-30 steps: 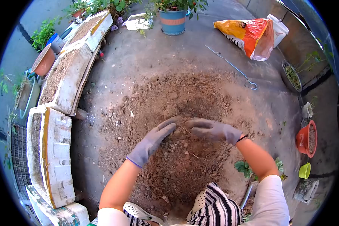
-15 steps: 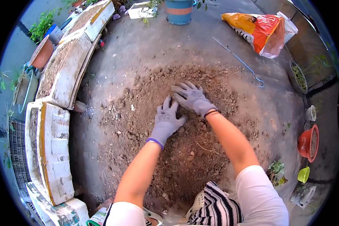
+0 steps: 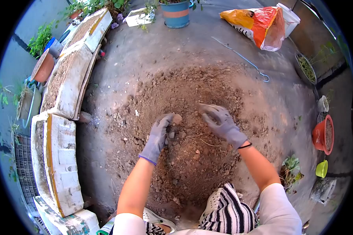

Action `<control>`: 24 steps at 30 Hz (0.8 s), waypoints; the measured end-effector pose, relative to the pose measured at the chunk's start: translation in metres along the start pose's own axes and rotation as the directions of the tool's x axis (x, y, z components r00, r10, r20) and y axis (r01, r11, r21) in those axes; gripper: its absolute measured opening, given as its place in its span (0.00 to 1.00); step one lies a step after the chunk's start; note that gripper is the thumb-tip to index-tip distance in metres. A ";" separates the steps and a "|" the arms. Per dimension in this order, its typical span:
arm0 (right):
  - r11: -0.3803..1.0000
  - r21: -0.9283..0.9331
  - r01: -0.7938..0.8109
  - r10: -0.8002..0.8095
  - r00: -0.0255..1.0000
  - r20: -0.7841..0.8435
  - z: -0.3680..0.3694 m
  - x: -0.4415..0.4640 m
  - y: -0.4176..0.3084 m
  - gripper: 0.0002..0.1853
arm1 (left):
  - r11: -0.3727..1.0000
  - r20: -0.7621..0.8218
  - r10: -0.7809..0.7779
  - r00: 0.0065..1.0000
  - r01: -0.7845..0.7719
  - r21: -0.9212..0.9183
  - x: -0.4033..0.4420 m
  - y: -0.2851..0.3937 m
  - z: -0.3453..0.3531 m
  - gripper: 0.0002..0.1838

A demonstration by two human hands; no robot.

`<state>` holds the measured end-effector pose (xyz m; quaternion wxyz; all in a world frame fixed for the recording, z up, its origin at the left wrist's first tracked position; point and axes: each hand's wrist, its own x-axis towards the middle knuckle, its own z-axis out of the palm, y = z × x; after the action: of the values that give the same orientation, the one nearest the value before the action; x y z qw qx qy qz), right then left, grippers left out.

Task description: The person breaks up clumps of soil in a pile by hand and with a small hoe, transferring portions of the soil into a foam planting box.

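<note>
A broad heap of brown, crumbly soil (image 3: 192, 156) lies on the grey floor between my feet and beyond. My left hand (image 3: 157, 135), in a grey glove, rests edge-on in the soil left of centre. Its fingers are stretched and slightly cupped beside a reddish clod (image 3: 177, 119) and several darker lumps. My right hand (image 3: 222, 123), gloved the same way, is over the right part of the heap. Its fingers are curved and apart from the thumb, somewhat blurred, with nothing visible between them. Thin dry roots (image 3: 210, 144) show in the soil between my hands.
White foam planters (image 3: 62, 160) line the left side. At the back are a blue pot (image 3: 175, 15), an orange plastic bag (image 3: 259, 25) and a blue wire hanger (image 3: 243, 58). A red pot (image 3: 322, 135) and a lime-green pot (image 3: 321, 168) stand right. My clog (image 3: 161, 220) is at the heap's near edge.
My hands, close together on the soil before, have moved apart: the left toward the left, the right toward the right and nearer me. The view has shifted slightly.
</note>
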<state>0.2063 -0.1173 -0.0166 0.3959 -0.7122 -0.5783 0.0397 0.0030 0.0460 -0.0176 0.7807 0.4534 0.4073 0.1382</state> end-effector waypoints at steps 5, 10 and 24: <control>0.891 0.255 -0.376 0.347 0.925 0.152 0.020 0.035 -0.078 0.19 | 0.977 0.105 -0.141 0.984 0.155 -0.145 -0.010 0.012 0.042 0.20; 0.873 0.083 -0.480 0.474 0.877 0.080 0.037 0.030 -0.072 0.16 | 0.981 -0.051 -0.125 0.991 0.131 0.141 -0.035 0.030 0.065 0.26; 0.701 0.456 -0.549 0.627 0.779 -0.027 0.068 -0.005 -0.038 0.18 | 0.967 -0.194 -0.240 0.951 0.251 0.032 -0.032 -0.010 0.080 0.27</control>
<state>0.1395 -0.0853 -0.0421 0.5571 -0.7566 -0.2584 0.2243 0.0416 -0.0261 0.0110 0.7366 0.4058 0.5364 0.0707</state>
